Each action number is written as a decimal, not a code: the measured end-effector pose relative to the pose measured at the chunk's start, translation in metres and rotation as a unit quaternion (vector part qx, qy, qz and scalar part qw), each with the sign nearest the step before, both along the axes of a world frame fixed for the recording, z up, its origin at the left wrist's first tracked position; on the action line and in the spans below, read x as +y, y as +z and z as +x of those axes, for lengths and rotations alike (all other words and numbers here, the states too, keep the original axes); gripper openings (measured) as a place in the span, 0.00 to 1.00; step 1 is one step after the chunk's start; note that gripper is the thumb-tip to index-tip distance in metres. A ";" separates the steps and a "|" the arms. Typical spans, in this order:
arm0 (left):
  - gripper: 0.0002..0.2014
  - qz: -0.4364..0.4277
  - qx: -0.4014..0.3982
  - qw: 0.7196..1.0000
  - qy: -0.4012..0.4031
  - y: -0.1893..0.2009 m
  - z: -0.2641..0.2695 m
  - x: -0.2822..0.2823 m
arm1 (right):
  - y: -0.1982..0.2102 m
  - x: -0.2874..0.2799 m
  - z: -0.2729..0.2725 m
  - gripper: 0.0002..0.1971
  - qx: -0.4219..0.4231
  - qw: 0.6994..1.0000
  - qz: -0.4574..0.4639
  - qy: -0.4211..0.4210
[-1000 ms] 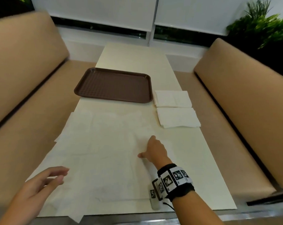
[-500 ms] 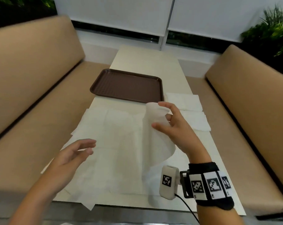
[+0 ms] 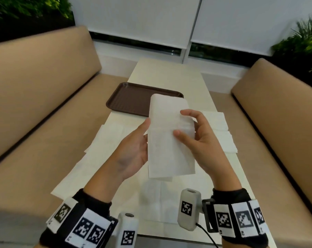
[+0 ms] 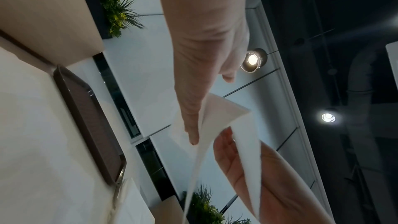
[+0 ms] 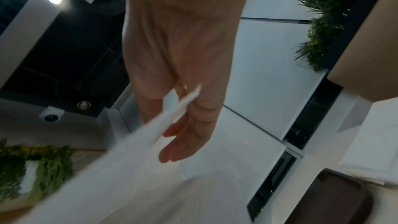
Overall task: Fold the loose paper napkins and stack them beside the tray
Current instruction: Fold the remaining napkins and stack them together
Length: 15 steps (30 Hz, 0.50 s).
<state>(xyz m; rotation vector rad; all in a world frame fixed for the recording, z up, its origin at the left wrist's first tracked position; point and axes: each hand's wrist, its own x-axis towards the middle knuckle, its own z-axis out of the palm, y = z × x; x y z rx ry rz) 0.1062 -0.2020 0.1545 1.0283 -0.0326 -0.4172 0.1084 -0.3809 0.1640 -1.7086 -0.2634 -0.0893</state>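
A white paper napkin (image 3: 167, 149) hangs in the air above the table, folded over at its top edge. My left hand (image 3: 135, 147) holds its left edge, thumb at the front and fingers behind. My right hand (image 3: 198, 138) pinches the right side, thumb and forefinger on the front face. In the right wrist view the napkin (image 5: 129, 168) runs between the thumb and fingers of my right hand (image 5: 183, 57). The brown tray (image 3: 132, 99) lies empty behind the napkin. Two folded napkins (image 3: 221, 133) lie to the right of the tray. Loose napkins (image 3: 105, 145) are spread flat on the table under my hands.
The cream table (image 3: 169, 72) runs away from me between two tan benches, one on the left (image 3: 35, 104) and one on the right (image 3: 280, 122). Blinds and a window sill close the far end. Green plants (image 3: 302, 43) stand behind the benches.
My right hand lifted one napkin off the spread sheets and raised it. My left hand came up from the lower left and took its left edge.
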 end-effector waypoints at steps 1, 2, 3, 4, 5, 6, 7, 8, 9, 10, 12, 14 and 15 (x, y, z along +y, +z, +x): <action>0.26 -0.005 0.001 1.000 -0.004 -0.001 0.001 -0.001 | -0.002 0.000 0.000 0.20 0.000 1.000 -0.023 0.003; 0.23 -0.001 0.001 1.000 -0.001 -0.002 0.002 -0.002 | -0.004 -0.001 0.000 0.21 0.001 0.999 -0.039 0.010; 0.21 0.009 -0.003 1.000 0.009 -0.003 0.003 -0.004 | -0.006 -0.001 0.000 0.22 0.001 0.998 -0.056 0.015; 0.19 0.025 -0.009 0.999 0.020 -0.004 0.005 -0.005 | -0.007 -0.001 0.000 0.24 0.001 0.997 -0.075 0.014; 0.17 0.041 -0.017 0.999 0.029 -0.005 0.006 -0.005 | -0.007 -0.001 0.000 0.27 0.000 0.995 -0.101 0.003; 0.16 0.060 -0.026 0.997 0.032 -0.005 0.008 -0.005 | -0.006 -0.002 0.000 0.32 -0.009 0.991 -0.133 -0.023; 0.15 0.083 -0.039 0.995 0.030 -0.004 0.009 -0.004 | -0.003 -0.004 0.001 0.38 -0.027 0.984 -0.164 -0.056; 0.15 0.105 -0.052 0.993 0.023 -0.003 0.010 -0.003 | 0.001 -0.007 0.003 0.44 -0.052 0.977 -0.186 -0.087; 0.15 0.121 -0.065 0.990 0.011 -0.001 0.010 -0.002 | 0.006 -0.011 0.005 0.47 -0.079 0.973 -0.192 -0.105; 0.15 0.134 -0.077 0.988 -0.004 0.001 0.010 -0.002 | 0.012 -0.015 0.008 0.48 -0.099 0.971 -0.190 -0.108; 0.15 0.164 -0.098 0.981 -0.035 0.006 0.011 -0.002 | 0.026 -0.021 0.015 0.45 -0.110 0.970 -0.198 -0.083; 0.14 0.181 -0.119 0.975 -0.059 0.008 0.011 -0.003 | 0.037 -0.024 0.023 0.37 -0.093 0.973 -0.210 -0.034; 0.14 0.180 -0.131 0.972 -0.069 0.008 0.012 -0.003 | 0.039 -0.026 0.026 0.31 -0.085 0.976 -0.200 -0.007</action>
